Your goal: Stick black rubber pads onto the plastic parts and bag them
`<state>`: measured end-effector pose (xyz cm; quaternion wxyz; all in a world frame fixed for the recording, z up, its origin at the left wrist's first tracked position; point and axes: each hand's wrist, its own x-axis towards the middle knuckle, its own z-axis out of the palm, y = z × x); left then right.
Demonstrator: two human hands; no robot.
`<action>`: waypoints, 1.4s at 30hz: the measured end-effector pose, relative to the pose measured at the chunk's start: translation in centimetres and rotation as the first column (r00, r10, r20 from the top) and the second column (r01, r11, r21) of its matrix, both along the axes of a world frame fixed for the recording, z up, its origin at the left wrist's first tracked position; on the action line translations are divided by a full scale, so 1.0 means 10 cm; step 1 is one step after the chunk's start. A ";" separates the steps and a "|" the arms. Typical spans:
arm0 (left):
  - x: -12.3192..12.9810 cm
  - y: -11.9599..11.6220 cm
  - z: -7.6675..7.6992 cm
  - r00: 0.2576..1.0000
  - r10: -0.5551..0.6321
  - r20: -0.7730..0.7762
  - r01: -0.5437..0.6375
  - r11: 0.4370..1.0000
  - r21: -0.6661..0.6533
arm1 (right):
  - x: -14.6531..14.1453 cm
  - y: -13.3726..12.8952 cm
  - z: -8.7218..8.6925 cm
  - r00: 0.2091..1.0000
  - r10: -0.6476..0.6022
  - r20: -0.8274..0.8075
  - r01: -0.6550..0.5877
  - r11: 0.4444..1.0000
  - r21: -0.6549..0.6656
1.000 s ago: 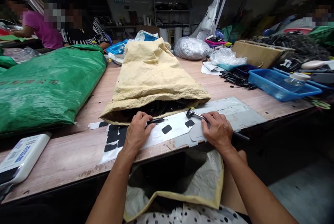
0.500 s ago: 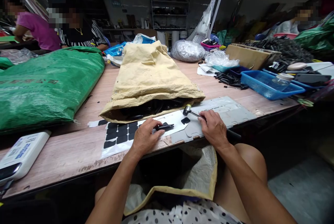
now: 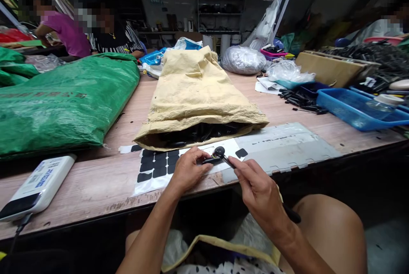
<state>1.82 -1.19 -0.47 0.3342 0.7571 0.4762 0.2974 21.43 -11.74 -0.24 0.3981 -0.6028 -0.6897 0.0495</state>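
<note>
My left hand [image 3: 188, 169] is closed on a slim black pen-like piece [image 3: 209, 160], pinned low over the table's front edge. In my right hand [image 3: 258, 182] is a small hammer [image 3: 219, 151], gripped by its handle, its round dark head over the black piece. Whether head and piece touch, I cannot tell. Under my left hand lies a white sheet of black square stickers [image 3: 155, 165]. One separate black square [image 3: 242, 153] sits right of the hammer head. Behind the hands, a tan woven sack [image 3: 194, 90] lies with its mouth toward me, black pieces inside.
A grey board [image 3: 287, 148] lies to the right. Farther right are a blue tray [image 3: 354, 114] and a pile of black parts [image 3: 303, 101]. A green sack [image 3: 64, 103] and a white device [image 3: 40, 184] stand left. An open sack [image 3: 252, 248] is in my lap.
My right hand has brought the hammer's head left and down over the black piece. The left hand still holds the piece. The camera view has shifted a little.
</note>
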 end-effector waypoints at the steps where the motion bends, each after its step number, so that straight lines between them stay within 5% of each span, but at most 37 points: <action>1: 0.00 0.00 0.01 1.000 0.001 -0.001 -0.001 1.000 -0.008 | -0.03 0.00 0.00 1.000 0.006 0.005 -0.006 1.000 0.025; 8: 0.02 -0.02 0.06 0.999 0.030 -0.036 -0.031 0.998 -0.045 | -0.11 0.03 -0.07 0.982 0.013 0.186 -0.013 1.000 -0.003; 19: 0.02 -0.02 0.04 0.999 0.050 -0.022 -0.051 0.998 -0.045 | 0.01 -0.01 -0.05 0.978 -0.070 0.197 0.067 0.998 0.021; 23: 0.02 -0.03 0.05 0.998 0.046 -0.045 -0.047 0.999 -0.014 | 0.27 0.10 0.01 0.974 -0.167 0.154 0.151 0.982 0.112; 26: 0.02 -0.04 0.06 0.997 0.042 -0.065 -0.040 0.999 0.022 | 0.63 0.28 -0.01 0.929 -0.254 0.270 0.226 0.965 0.130; 31: 0.03 -0.06 0.05 0.994 0.054 -0.099 -0.049 0.997 0.051 | 1.14 0.59 -0.25 0.883 -0.166 0.440 0.089 0.978 0.191; 37: 0.02 -0.03 0.03 0.993 0.036 -0.111 -0.030 0.998 0.060 | 1.18 0.67 -0.39 0.907 -0.193 0.375 0.126 0.972 0.197; 42: -0.02 -0.25 0.22 0.988 -0.127 0.088 0.127 0.992 0.011 | 1.17 0.66 -0.40 0.897 -0.208 0.390 0.141 0.971 0.194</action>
